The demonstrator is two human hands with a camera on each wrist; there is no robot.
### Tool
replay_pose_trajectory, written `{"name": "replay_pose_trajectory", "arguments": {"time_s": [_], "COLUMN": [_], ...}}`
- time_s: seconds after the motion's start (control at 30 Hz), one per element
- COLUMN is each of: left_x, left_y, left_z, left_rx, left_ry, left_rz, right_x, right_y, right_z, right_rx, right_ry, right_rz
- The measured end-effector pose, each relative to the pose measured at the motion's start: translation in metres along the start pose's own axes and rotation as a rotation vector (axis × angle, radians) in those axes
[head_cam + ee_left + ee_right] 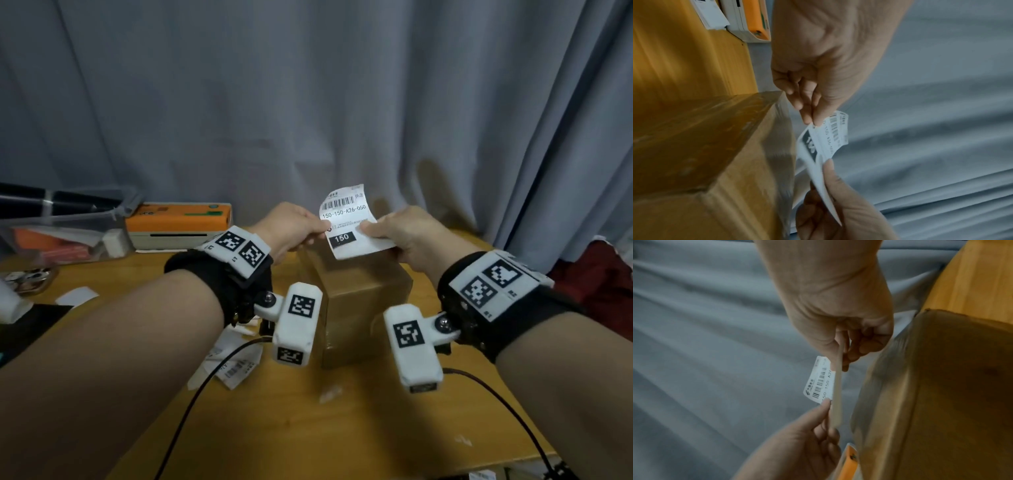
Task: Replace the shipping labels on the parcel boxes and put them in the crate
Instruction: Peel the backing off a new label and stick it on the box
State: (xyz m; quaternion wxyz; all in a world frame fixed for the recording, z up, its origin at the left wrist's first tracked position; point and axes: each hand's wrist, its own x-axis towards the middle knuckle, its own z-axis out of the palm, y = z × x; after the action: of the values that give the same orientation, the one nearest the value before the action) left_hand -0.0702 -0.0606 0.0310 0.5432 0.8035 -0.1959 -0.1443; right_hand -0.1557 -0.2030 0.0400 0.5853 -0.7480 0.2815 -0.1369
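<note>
Both forearms reach in from the lower corners of the head view and our hands meet at frame center, raised above the table (342,428). Left hand (291,228) pinches the left edge of the shipping label (346,219) between thumb and fingertips, other fingers loosely curled. Right hand (397,233) pinches the white backing sheet (370,245) at the label's right edge, fingers curled under it. In the right wrist view the label (821,381) curls away from the backing strip, partly peeled; how much is still stuck we cannot tell.

Label sits in the air between both hands, print side toward us, reading 150-150-A26-050, directly above the far top edge of the parcel box (359,301). The box stands on the table at center, below and between the wrists, not touched by either hand.

Loose label scraps (229,363) lie lower left of the box. Orange-topped label printer (178,224) stands at mid left against the grey curtain (308,85), with a clear plastic bin (61,236) further left. Table's right edge runs diagonally at lower right; bare wood in front of the box.
</note>
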Motion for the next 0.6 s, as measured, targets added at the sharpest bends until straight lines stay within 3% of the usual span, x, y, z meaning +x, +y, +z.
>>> {"name": "replay_pose_trajectory", "arguments": {"time_s": [0.23,0.6], "left_x": [0.009,0.018], "left_y": [-0.004,-0.008], "left_z": [0.004,0.006], "left_rx": [0.202,0.245], "left_ry": [0.026,0.025], "left_rz": [-0.020,-0.028], "right_x": [0.006,0.009], "right_y": [-0.001,-0.003], "right_z": [0.010,0.009], "right_rx": [-0.431,-0.531], "right_ry": [0.076,0.029], "right_rz": [-0.030,-0.110]}}
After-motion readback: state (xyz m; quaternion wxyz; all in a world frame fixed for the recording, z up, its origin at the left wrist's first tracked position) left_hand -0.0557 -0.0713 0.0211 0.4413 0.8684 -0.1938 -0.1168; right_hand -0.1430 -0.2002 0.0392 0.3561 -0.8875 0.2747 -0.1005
